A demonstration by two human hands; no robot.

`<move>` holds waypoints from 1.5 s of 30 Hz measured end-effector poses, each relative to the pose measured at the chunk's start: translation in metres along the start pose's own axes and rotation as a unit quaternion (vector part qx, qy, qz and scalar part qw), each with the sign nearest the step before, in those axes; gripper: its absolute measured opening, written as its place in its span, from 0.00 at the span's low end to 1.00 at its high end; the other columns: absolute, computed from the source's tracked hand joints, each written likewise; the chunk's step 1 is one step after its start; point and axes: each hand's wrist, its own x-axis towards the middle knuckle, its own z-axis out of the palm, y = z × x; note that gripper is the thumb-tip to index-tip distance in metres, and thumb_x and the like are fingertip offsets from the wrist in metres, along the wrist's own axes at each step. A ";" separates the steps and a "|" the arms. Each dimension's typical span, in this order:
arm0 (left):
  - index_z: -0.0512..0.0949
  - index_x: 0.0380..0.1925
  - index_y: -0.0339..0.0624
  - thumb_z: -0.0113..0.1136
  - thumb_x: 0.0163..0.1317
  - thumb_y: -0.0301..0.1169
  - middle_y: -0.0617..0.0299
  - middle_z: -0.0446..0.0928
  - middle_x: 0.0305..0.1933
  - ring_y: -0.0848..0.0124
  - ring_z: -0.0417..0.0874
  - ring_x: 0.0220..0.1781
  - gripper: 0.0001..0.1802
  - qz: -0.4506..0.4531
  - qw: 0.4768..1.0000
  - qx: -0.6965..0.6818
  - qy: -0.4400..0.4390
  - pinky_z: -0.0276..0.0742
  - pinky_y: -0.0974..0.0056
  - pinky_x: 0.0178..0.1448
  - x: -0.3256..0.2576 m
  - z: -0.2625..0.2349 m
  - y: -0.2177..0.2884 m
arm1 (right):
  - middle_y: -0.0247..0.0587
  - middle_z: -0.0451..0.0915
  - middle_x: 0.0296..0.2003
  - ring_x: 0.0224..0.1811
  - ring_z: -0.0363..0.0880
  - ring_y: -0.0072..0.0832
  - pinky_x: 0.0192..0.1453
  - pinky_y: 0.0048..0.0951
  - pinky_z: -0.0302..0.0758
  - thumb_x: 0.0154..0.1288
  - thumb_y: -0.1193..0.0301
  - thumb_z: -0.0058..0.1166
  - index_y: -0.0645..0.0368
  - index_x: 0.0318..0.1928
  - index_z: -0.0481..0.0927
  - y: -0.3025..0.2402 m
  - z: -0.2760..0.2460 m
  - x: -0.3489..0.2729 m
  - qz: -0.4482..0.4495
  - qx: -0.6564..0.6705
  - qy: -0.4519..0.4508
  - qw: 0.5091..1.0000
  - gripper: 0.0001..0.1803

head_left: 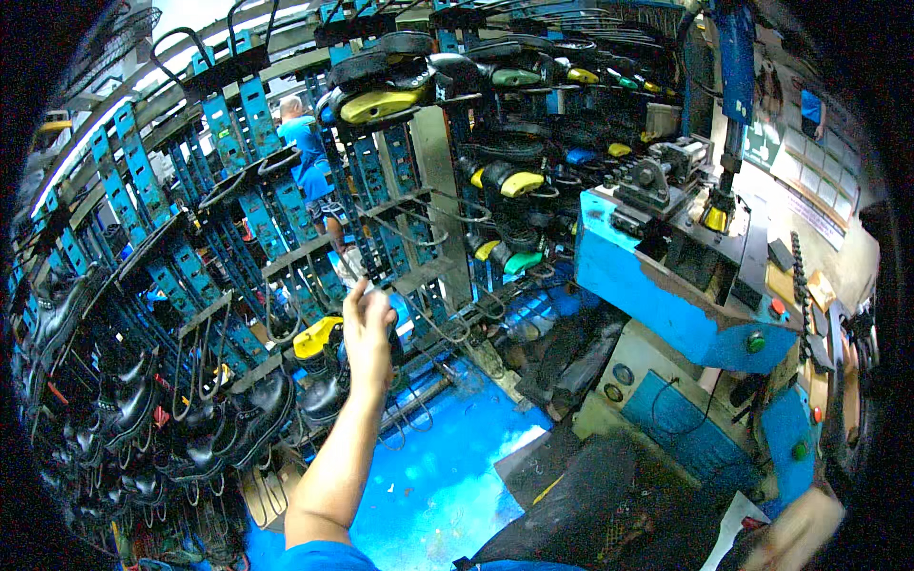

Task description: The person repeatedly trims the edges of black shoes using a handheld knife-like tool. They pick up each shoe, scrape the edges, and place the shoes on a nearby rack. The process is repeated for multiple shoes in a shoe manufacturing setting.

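Note:
My left hand (367, 328) reaches out before the rack, its fingers bent inward and partly blurred. Whatever may be in them is hidden. Just left of it, a yellow shoe last (318, 337) sticks up from a black boot (324, 395) on the rack. Right behind the fingers shows a blue and white piece (404, 319), too covered to name. At the lower right edge is my right hand (795, 533), smeared by motion, so its fingers do not read. A small red-ended thing (752, 523) and a white sheet (728, 533) lie close to it.
The rack (252, 219) with blue uprights and wire loops carries several black boots (257, 419). More boots on yellow and green lasts (519, 181) hang at the back. A blue machine (657, 276) with push buttons stands at right. A person (307, 157) is beyond the rack.

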 end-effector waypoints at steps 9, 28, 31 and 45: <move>0.70 0.80 0.26 0.77 0.76 0.47 0.36 0.77 0.80 0.50 0.77 0.83 0.45 0.275 0.959 -0.027 0.068 0.70 0.47 0.87 0.169 0.062 0.136 | 0.46 0.92 0.41 0.39 0.93 0.44 0.40 0.42 0.86 0.60 0.64 0.83 0.57 0.53 0.95 0.091 -0.020 -0.039 0.166 -0.187 0.041 0.967 0.22; 0.46 0.91 0.23 0.90 0.47 0.68 0.23 0.66 0.88 0.39 0.73 0.88 0.89 0.247 0.934 0.207 0.151 0.70 0.51 0.90 0.335 0.066 0.146 | 0.45 0.90 0.42 0.43 0.93 0.41 0.51 0.40 0.88 0.74 0.68 0.74 0.59 0.53 0.92 0.162 -0.002 -0.099 0.352 -0.141 0.071 0.922 0.12; 0.56 0.87 0.24 0.86 0.55 0.65 0.29 0.69 0.83 0.44 0.77 0.82 0.76 0.225 0.962 -0.009 0.158 0.74 0.48 0.85 0.336 0.064 0.159 | 0.46 0.91 0.44 0.46 0.94 0.43 0.52 0.42 0.90 0.75 0.67 0.73 0.60 0.53 0.92 0.170 0.007 -0.087 0.349 -0.130 0.036 0.927 0.13; 0.36 0.94 0.31 0.80 0.64 0.60 0.33 0.60 0.90 0.45 0.72 0.86 0.79 0.093 0.907 -0.412 0.013 0.67 0.44 0.89 0.194 0.116 0.147 | 0.45 0.86 0.61 0.56 0.85 0.30 0.64 0.35 0.85 0.84 0.62 0.68 0.60 0.83 0.65 0.265 0.003 0.086 0.300 0.126 0.257 0.910 0.37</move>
